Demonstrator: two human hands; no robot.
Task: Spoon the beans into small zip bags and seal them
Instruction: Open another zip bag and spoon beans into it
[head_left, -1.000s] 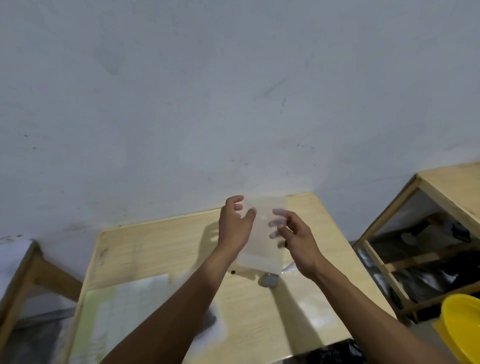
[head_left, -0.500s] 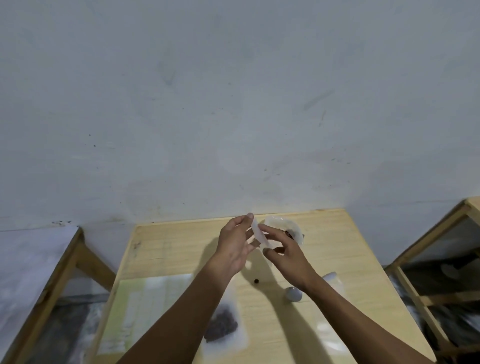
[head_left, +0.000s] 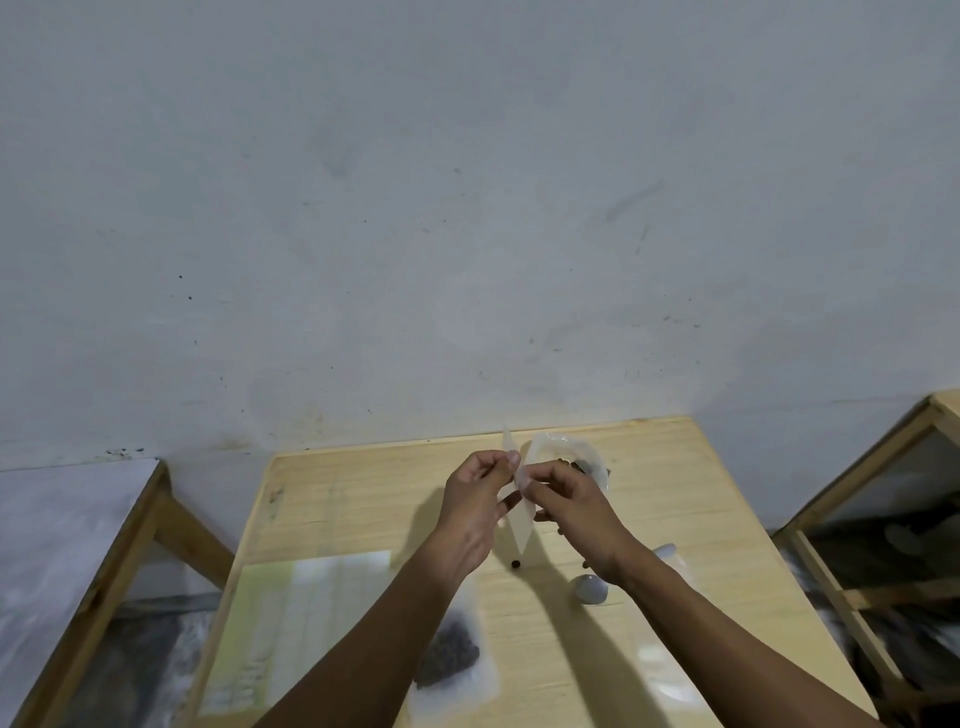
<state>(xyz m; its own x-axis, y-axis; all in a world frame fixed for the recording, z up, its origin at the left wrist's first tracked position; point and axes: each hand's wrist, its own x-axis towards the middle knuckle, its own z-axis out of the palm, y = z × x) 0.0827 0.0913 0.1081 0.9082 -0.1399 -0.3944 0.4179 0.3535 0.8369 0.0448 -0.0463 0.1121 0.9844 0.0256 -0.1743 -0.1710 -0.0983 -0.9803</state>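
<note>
Up above the wooden table (head_left: 675, 493), both hands meet on one small empty zip bag (head_left: 519, 525), which is seen almost edge-on and stands roughly upright in the air, near the table's far edge. The left hand (head_left: 475, 506) pinches the bag's upper part between thumb and curled fingers, with its thumb tip against the plastic. The right hand (head_left: 574, 506) grips the same upper part from the other side, fingers curled toward the left hand. The bag's lower end hangs free between the two wrists, clear of the tabletop.

Just behind the right hand, by the far edge, a clear plastic container (head_left: 566, 452) holds dark beans (head_left: 571, 462), partly hidden by the fingers. One loose bean (head_left: 515, 564) lies on the wood below the bag. A white spoon (head_left: 592, 590) rests under the right wrist, toward the right edge, its handle mostly covered by the arm. Nearer the front edge, a filled zip bag (head_left: 452, 649) lies flat under the left forearm, with a dark heap of beans inside. A pale green printed sheet (head_left: 301, 623) lies flat along the left edge.
</note>
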